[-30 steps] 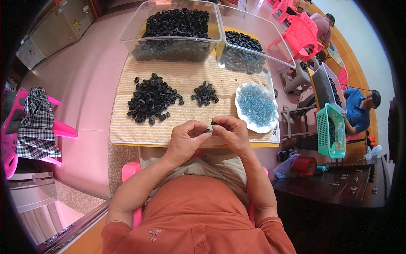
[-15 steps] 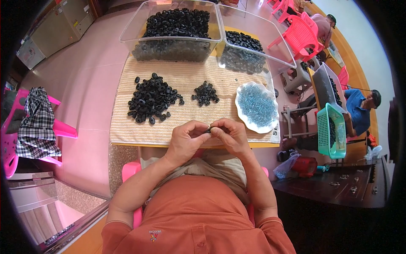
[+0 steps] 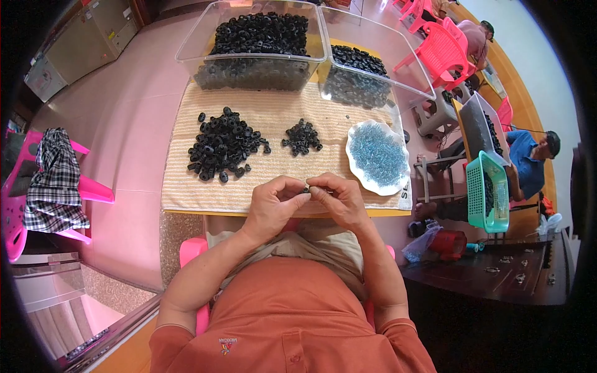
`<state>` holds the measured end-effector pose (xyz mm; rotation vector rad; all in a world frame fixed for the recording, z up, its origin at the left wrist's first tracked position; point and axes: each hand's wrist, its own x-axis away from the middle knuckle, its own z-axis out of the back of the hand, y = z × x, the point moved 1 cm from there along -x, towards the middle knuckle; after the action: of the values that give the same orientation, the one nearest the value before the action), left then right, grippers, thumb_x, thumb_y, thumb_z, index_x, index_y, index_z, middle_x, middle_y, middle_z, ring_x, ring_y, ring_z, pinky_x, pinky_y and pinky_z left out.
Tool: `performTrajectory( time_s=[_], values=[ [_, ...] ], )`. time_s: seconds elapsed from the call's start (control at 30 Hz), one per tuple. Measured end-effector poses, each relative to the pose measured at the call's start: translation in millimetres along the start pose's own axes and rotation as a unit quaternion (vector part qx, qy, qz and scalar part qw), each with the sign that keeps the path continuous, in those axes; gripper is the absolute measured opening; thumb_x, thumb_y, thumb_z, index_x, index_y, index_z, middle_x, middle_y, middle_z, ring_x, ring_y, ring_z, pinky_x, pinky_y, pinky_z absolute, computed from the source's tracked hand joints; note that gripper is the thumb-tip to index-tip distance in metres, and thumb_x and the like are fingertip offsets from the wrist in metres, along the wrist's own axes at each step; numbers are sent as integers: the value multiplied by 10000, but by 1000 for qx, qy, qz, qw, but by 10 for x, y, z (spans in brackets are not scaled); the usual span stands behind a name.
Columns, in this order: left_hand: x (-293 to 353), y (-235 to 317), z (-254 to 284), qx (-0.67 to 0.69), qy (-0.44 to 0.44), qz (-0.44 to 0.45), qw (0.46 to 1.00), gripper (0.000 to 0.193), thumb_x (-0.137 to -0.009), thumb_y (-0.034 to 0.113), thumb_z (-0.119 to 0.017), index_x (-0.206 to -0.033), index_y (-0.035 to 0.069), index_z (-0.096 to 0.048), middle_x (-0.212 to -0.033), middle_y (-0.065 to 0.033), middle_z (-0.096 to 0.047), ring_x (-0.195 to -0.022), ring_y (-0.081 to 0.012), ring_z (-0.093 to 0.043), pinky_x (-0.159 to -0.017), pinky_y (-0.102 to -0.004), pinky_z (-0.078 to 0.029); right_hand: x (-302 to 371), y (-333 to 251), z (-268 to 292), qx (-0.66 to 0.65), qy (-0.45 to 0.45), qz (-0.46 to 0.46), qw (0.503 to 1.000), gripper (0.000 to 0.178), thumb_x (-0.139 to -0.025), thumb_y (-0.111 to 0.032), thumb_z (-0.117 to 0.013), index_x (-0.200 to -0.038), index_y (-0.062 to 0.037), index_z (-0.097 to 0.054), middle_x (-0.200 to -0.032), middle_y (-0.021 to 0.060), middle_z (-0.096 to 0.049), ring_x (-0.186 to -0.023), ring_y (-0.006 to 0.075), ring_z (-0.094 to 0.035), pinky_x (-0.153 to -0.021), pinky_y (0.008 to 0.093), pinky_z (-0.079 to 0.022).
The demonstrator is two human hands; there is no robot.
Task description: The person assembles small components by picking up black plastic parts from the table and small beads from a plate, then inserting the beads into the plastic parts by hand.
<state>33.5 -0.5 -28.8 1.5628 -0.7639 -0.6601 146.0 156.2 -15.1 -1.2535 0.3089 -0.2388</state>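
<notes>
At the front edge of the table, my left hand (image 3: pixel 273 202) pinches a small black part (image 3: pixel 304 191) between thumb and fingers, mostly hidden by the fingertips. Meeting it there, my right hand (image 3: pixel 339 198) has thumb and forefinger closed at the same part; whatever it grips is too small to make out. Ahead to the left lies a big pile of small black plastic pieces (image 3: pixel 224 144). A smaller pile of black pieces (image 3: pixel 302 137) sits just beyond my hands. To the right, a white scalloped plate (image 3: pixel 380 188) holds tiny pale blue, shiny bits (image 3: pixel 379 154).
Two clear bins, a left one (image 3: pixel 186 55) and a right one (image 3: pixel 418 92), hold black pieces at the table's far side. A striped towel (image 3: pixel 180 186) covers the table. Right, a person in blue (image 3: pixel 530 158) sits near a green basket (image 3: pixel 476 193).
My fingertips have shifted slightly around the small black part, which now shows a little differently between them. The piles, plate and bins look the same.
</notes>
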Motion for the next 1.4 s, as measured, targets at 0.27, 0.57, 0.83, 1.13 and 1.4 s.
performTrajectory(
  time_s=[0.27, 0.57, 0.83, 1.13, 1.4],
  values=[
    [2, -10, 6, 0, 0, -6, 1000, 160, -888, 49, -755, -1034, 7, -705, -934, -32, -731, -834, -68, -658, -744, -228, -539, 30, -106, -4, 14, -30, -58, 998, 208, -948, -38, -673, -1146, 23, -685, -999, 63, -706, -899, 100, -632, -770, 263, -525],
    [-5, 10, -1, 2, 9, 0, 1000, 153, -886, 36, -751, -1030, 11, -705, -931, -26, -727, -827, -64, -652, -738, -228, -538, 13, -141, -10, 131, -14, 46, 990, 203, -902, 8, -663, -1104, 14, -679, -968, 150, -703, -901, 247, -683, -782, 318, -528],
    [-6, 22, -5, 26, 10, 1, 1000, 146, -890, 33, -746, -1028, 6, -706, -933, -33, -728, -834, -70, -657, -746, -231, -541, 22, -146, -51, 163, 11, 56, 985, 210, -877, 10, -683, -1086, -5, -681, -952, 146, -700, -890, 285, -687, -769, 347, -538],
    [-14, -32, 19, 31, 14, 10, 999, 152, -885, 42, -755, -1025, 3, -709, -932, -39, -730, -834, -76, -664, -738, -233, -545, 22, -196, -57, 233, 39, 92, 967, 180, -842, -30, -690, -1021, -19, -669, -946, 180, -679, -869, 382, -662, -759, 392, -534],
    [0, -17, -4, 6, 16, 11, 1000, 164, -883, 53, -760, -1032, 8, -709, -925, -34, -727, -825, -72, -658, -736, -228, -537, 48, -188, -2, 77, 49, -12, 996, 149, -894, -98, -692, -983, 14, -650, -889, 135, -701, -811, 182, -668, -738, 320, -526]
  ],
)
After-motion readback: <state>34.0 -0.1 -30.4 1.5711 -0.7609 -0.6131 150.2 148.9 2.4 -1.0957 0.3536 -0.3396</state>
